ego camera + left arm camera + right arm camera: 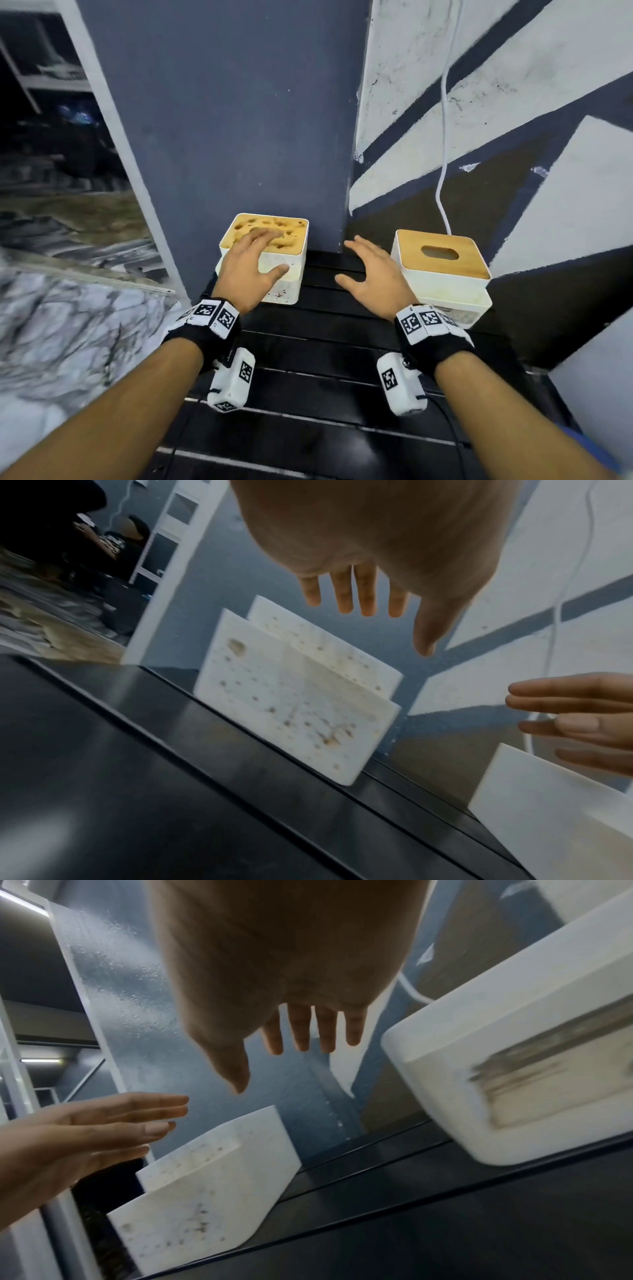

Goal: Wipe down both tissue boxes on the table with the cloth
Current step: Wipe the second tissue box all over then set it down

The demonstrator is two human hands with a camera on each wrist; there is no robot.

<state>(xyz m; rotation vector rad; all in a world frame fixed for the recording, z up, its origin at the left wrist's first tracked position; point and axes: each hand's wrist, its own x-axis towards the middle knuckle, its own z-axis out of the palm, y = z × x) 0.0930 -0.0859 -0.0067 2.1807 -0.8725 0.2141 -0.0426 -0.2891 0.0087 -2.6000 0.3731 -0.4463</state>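
Two white tissue boxes with wooden lids stand at the back of a black slatted table (308, 377). The left tissue box (287, 253) has a stained lid and speckled sides (294, 704) (205, 1191). My left hand (255, 263) hovers over it with straight, spread fingers and holds nothing; in the left wrist view the hand (377, 607) is above the box, apart from it. The right tissue box (445, 270) (514, 1074) has a clean lid with an oval slot. My right hand (368, 270) (294, 1053) hangs open between the boxes. No cloth is in view.
A dark blue pillar (222, 120) rises right behind the left box. The painted white-and-dark wall (513, 102) stands behind the right box, with a white cable (443, 137) running down it to the box. Marble-patterned floor (68, 325) lies left of the table.
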